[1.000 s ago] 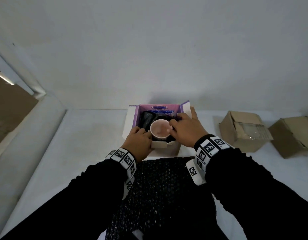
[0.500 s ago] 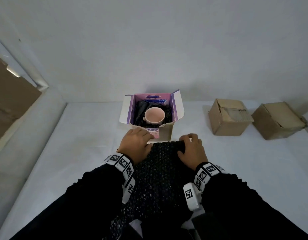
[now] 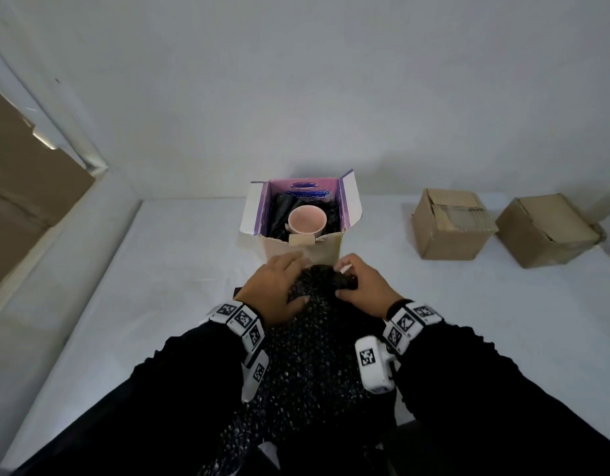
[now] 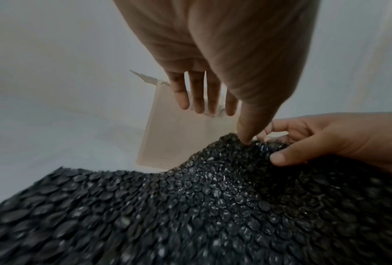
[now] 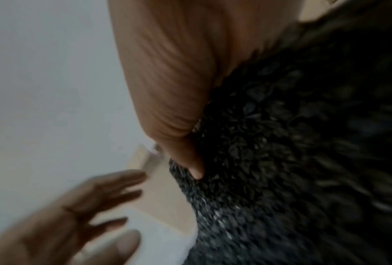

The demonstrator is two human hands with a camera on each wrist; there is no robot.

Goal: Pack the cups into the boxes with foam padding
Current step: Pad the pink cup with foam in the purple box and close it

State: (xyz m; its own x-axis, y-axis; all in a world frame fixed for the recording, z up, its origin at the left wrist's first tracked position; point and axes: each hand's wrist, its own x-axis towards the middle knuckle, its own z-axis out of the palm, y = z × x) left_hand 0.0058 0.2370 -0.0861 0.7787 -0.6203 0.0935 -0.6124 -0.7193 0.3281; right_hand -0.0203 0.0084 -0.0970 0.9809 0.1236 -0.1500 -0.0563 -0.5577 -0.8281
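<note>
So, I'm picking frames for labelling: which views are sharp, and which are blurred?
Head view: dim but sharp, the pink cup clear. Left wrist view: black bubble wrap crisp mid-frame, smeared at the lower left. Right wrist view: motion-blurred throughout, the left hand soft.

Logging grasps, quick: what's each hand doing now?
Left hand: open, thumb touching the black bubble wrap.
Right hand: gripping the wrap's far edge.

Pink cup point(image 3: 307, 219) upright in padded open box point(image 3: 351, 204).
</note>
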